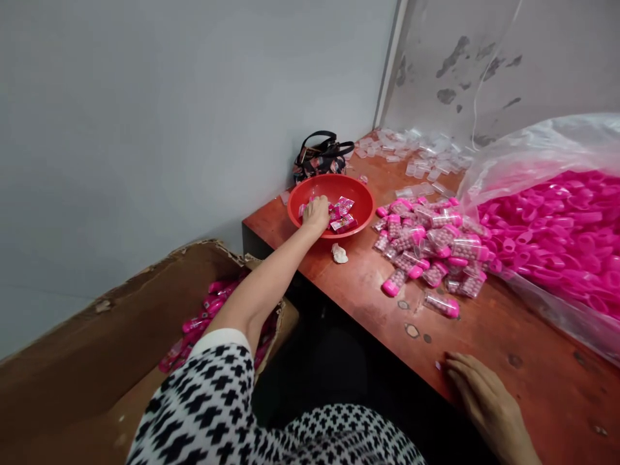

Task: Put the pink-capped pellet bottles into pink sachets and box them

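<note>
My left hand [316,214] reaches into a red plastic bowl [296,221], its fingers curled down among small pink printed packets [343,223]. Whatever the fingertips pinch is hidden by the hand. My right hand [479,394] rests flat at the table's near edge, fingers extended and holding nothing. A tiny pale scrap [438,365] lies beside its fingertips. Between the hands, a heap of clear tubes with pink caps, filled with small pale beads [442,237], spreads over the table. One such tube [442,303] lies at the front of the heap.
On the reddish tabletop [484,323], a clear bag [542,139] spills pink plastic parts [557,232]. Clear plastic pieces [426,155] are scattered at the back. A patterned handbag [320,158] stands behind the bowl; a whitish lump [340,253] sits before it. A cardboard box [121,323] holds pink items [206,316].
</note>
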A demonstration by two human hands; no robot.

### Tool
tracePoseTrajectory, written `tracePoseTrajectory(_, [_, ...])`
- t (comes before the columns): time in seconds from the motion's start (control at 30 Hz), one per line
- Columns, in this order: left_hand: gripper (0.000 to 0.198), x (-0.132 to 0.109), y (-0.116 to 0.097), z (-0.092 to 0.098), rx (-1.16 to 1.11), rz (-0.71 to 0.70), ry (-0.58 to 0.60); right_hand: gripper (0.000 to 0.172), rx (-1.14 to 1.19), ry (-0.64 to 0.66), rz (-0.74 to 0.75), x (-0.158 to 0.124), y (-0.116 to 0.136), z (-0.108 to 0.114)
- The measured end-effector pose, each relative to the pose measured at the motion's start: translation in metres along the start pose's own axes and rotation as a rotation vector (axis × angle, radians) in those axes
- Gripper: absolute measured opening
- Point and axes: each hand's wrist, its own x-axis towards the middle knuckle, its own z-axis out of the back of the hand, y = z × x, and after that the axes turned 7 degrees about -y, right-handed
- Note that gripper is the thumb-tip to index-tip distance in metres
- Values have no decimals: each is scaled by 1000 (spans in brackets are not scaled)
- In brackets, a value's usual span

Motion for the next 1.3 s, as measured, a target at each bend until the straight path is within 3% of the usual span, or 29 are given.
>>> tracePoseTrajectory(0.2, [39, 7, 6, 4, -30, 75, 58, 24, 20, -12, -32, -8, -4, -7])
tracePoseTrajectory(0.47, [44, 17, 6, -7, -102, 111, 126, 20, 44, -57, -41, 4, -2, -12])
tracePoseTrajectory(0.57, [28, 18, 8, -9, -182, 107, 156, 19, 58, -59, -62, 4, 0, -13])
tracePoseTrajectory(0.67, [14, 23, 13, -8, -306, 100, 59, 18, 81, -73, -77, 1, 0, -14])
tracePoseTrajectory(0.77, [18, 21, 15, 2, -539, 135, -125, 19, 128, -53, -150, 2, -1, -12])
tracePoseTrajectory(0.8, [19, 16, 14, 7, -660, 151, -149, 20, 158, -32, -216, 6, -1, -10])
tracePoseTrajectory(0.87, [23, -5, 4, 19, -958, 178, -82, 23, 237, 1, -408, 23, 1, -4])
tracePoseTrajectory(0.97, [30, -58, -25, 32, -1369, 222, 215, 28, 373, -40, -659, 72, 11, 7])
tracePoseTrajectory(1.07, [34, -117, -57, 35, -1470, 316, 448, 30, 547, -110, -698, 130, 25, 8])
tracePoseTrajectory(1.13, [35, -148, -75, 32, -1492, 389, 518, 36, 638, -117, -685, 158, 33, 1])
tracePoseTrajectory(1.2, [36, -171, -90, 26, -1540, 415, 543, 43, 707, -90, -724, 172, 39, -10])
tracePoseTrajectory(1.3, [40, -193, -102, 18, -1628, 374, 547, 32, 785, -84, -810, 172, 43, -25])
